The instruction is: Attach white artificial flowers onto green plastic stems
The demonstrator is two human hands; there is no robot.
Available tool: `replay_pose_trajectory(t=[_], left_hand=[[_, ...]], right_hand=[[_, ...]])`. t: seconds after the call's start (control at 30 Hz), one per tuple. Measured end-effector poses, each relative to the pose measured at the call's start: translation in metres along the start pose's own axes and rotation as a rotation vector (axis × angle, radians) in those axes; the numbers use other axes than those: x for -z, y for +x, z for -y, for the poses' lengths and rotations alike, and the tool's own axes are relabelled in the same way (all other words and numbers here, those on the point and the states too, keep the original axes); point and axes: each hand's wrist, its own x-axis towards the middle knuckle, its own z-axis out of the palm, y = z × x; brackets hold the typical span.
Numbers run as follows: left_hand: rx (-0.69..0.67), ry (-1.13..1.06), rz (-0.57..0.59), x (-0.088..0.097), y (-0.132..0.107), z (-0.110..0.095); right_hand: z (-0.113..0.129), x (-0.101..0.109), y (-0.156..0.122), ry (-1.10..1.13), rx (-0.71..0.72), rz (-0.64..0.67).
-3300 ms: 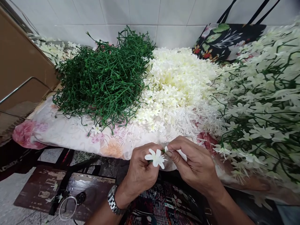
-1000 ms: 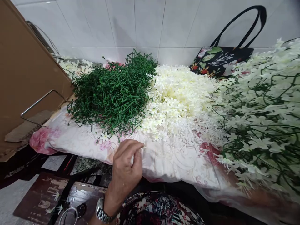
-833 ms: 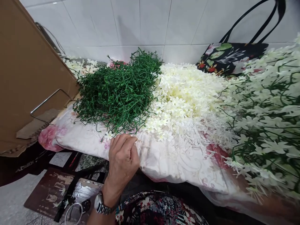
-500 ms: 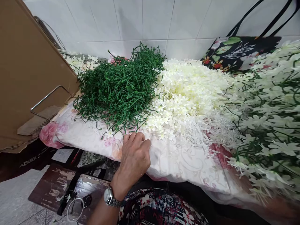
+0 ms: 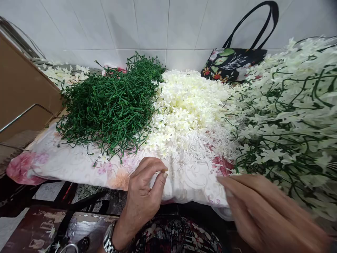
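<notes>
Thumb and forefinger of my left hand (image 5: 144, 191) are pinched together, with a thin pale piece (image 5: 160, 172) just showing between the tips; its kind is too small to make out. This hand is over the front of the floral cloth (image 5: 100, 174), close to a heap of green artificial stems (image 5: 107, 109). My right hand (image 5: 260, 207) is smeared by motion, in front of the pile of assembled white artificial flowers (image 5: 273, 154). Whether it holds anything is unclear. Between the two piles lie loose white blossoms (image 5: 189, 102) and thin white strands (image 5: 207, 142).
A cardboard box (image 5: 23, 84) with a metal wire handle stands at the left. Against the tiled wall (image 5: 181, 24) rests a black floral bag (image 5: 234, 65). Below the cloth at lower left is a worn brown board (image 5: 39, 228) with a dark strap.
My left hand has turned from reaching at the green stems into a raised pinch. The right hand has come in from the lower right. The view has shifted to the right.
</notes>
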Motion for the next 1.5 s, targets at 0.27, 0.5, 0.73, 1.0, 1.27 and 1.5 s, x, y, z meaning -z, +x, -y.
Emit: replay_pose_trajectory(t=[0.27,0.5,0.73,1.0,1.27,1.5], left_hand=[[0.445,-0.450,0.036,-0.011,0.001,-0.001],[0.569,-0.683,0.044,-0.015,-0.003,0.001],[0.514,-0.542,-0.051,-0.018,-0.006,-0.006],[0.471,-0.444,0.025,-0.014,-0.003,-0.010],[-0.021,0.552,0.023,-0.004,0.032,0.013],[-0.017,0.899,0.251,-0.013,0.047,0.016]], right_hand=[[-0.005,-0.038,0.035,0.031,0.078,0.010],[0.015,-0.054,0.046,0.344,0.005,0.078],[0.023,-0.063,0.049,0.514,-0.041,0.089],[0.023,-0.069,0.048,0.706,-0.187,-0.018],[0.001,-0.064,0.037,0.517,-0.337,-0.003],[0.001,-0.062,0.041,0.421,-0.235,-0.048]])
